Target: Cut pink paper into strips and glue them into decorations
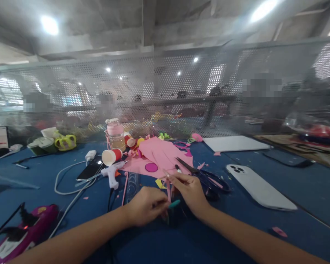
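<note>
My left hand is closed, with a small teal piece sticking out from its fingertips; its kind is not clear. Close by on the right, my right hand pinches the top of a narrow pink strip that hangs between the two hands. Just beyond the fingers lies a large pink sheet with a magenta disc on it. Scissors with dark blades and blue handles rest beside my right hand. A yellow scrap and a clear ruler lie near my left hand.
A white glue gun, a red and white paper cup and a pink-lidded bottle stand left of the sheet. At right is a white phone. A purple power strip and cables lie at left. Perforated mesh closes the back.
</note>
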`<state>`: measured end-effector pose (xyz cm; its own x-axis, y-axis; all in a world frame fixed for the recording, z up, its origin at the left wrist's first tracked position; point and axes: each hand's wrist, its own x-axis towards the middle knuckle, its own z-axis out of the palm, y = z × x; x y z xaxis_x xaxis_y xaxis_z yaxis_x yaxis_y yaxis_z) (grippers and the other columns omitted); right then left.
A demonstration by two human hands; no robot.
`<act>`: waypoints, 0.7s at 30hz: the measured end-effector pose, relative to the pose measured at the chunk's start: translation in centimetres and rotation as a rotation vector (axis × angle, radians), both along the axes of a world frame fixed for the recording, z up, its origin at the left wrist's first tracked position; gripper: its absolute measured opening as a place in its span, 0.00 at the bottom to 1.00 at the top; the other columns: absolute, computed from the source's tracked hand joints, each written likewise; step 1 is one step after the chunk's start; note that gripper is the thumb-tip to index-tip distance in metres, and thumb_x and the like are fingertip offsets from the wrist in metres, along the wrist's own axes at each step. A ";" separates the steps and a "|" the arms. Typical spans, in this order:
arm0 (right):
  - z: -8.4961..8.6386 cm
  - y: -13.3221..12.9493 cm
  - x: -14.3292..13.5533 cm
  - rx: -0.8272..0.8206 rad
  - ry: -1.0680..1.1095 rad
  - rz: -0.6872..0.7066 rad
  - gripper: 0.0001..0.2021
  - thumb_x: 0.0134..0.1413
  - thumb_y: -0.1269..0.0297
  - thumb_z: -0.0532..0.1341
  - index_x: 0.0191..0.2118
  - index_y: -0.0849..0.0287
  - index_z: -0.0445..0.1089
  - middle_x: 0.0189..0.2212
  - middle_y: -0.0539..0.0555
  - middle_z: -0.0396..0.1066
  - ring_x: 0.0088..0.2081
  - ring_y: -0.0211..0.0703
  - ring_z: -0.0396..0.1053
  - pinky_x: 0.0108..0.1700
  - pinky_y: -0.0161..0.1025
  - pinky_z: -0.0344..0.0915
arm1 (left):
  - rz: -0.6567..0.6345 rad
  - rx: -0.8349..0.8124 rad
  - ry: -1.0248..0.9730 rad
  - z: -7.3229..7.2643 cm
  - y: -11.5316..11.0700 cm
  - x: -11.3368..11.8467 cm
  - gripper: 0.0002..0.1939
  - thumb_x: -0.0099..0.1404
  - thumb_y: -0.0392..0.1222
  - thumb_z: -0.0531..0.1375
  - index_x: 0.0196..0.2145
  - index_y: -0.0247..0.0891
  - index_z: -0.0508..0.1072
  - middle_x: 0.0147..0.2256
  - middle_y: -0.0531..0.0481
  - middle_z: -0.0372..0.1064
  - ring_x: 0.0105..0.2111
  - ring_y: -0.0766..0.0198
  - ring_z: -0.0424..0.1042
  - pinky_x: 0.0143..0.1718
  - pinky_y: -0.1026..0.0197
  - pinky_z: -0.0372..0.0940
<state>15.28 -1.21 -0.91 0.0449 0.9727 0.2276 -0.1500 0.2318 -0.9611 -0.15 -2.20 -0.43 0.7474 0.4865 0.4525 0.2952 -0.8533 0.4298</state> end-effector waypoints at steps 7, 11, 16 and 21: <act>-0.1 -0.9 -0.1 -0.116 0.072 0.042 0.15 0.29 0.51 0.68 0.18 0.60 0.76 0.16 0.54 0.71 0.19 0.38 0.64 0.22 0.35 0.62 | 0.005 0.327 0.074 -0.3 -1.6 1.1 0.18 0.68 0.39 0.42 0.26 0.35 0.66 0.22 0.47 0.66 0.24 0.65 0.63 0.26 0.66 0.58; 0.2 -1.2 0.1 -0.010 -0.098 0.025 0.14 0.30 0.52 0.68 0.15 0.58 0.74 0.13 0.52 0.68 0.18 0.39 0.62 0.21 0.36 0.61 | -0.031 0.197 0.070 0.1 -2.5 1.2 0.20 0.68 0.41 0.41 0.26 0.35 0.67 0.22 0.45 0.67 0.24 0.65 0.64 0.26 0.65 0.58; -0.4 -0.7 0.6 0.192 -0.334 0.130 0.18 0.40 0.46 0.62 0.17 0.57 0.73 0.16 0.52 0.69 0.21 0.41 0.64 0.24 0.36 0.60 | 0.105 -0.579 -0.302 0.5 -2.4 1.3 0.21 0.61 0.55 0.52 0.23 0.34 0.67 0.19 0.50 0.65 0.20 0.68 0.66 0.25 0.65 0.61; -0.7 -0.4 1.0 0.361 -0.535 0.134 0.25 0.50 0.44 0.53 0.14 0.58 0.64 0.14 0.49 0.60 0.19 0.37 0.58 0.22 0.35 0.53 | 0.004 -1.308 -0.679 1.1 -0.6 1.2 0.21 0.46 0.54 0.66 0.24 0.31 0.69 0.16 0.53 0.65 0.15 0.67 0.66 0.20 0.65 0.62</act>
